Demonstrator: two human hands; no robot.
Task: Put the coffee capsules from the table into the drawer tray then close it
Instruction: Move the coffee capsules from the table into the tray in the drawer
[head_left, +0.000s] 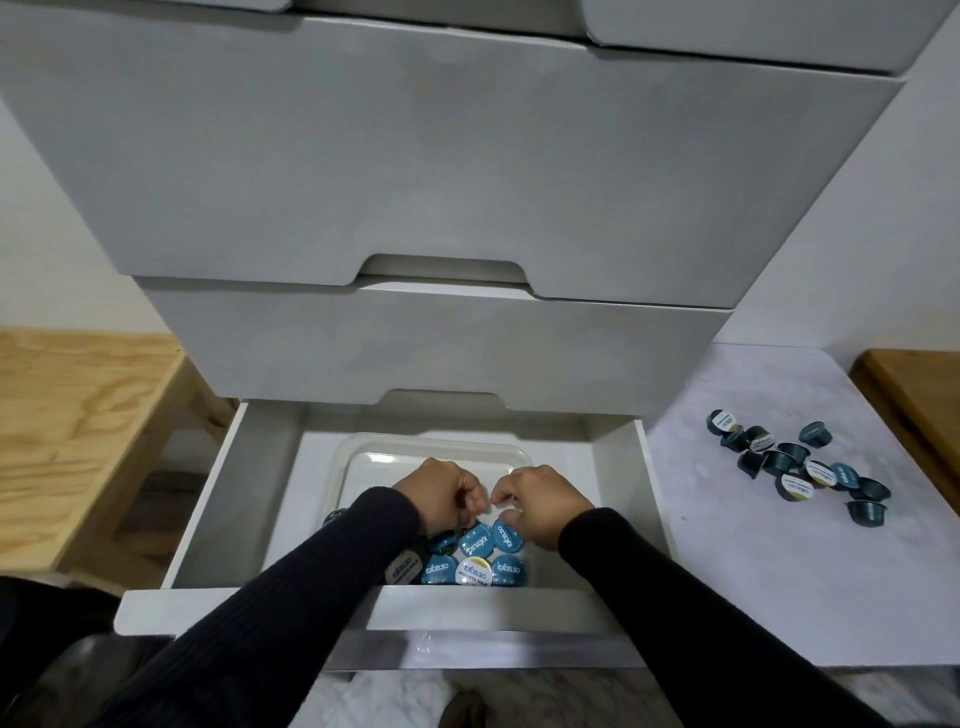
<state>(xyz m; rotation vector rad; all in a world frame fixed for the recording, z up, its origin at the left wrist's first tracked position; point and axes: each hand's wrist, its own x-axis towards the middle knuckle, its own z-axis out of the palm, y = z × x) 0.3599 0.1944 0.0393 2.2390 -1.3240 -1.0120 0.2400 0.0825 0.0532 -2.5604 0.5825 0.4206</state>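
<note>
Head view shows both my hands down in the open drawer (363, 608), over the clear plastic tray (441, 447). My left hand (441, 493) and right hand (545, 496) are curled almost closed; whether either grip clamps a capsule I cannot tell. Blue and gold capsules in the tray (475, 558) crowd its near end. I judge I am mid-placement. Next I must reach right for the capsules on the table (795, 465), well apart from the drawer. Closed drawers (415, 156) overhang above; wooden furniture (78, 415) stands left.
</note>
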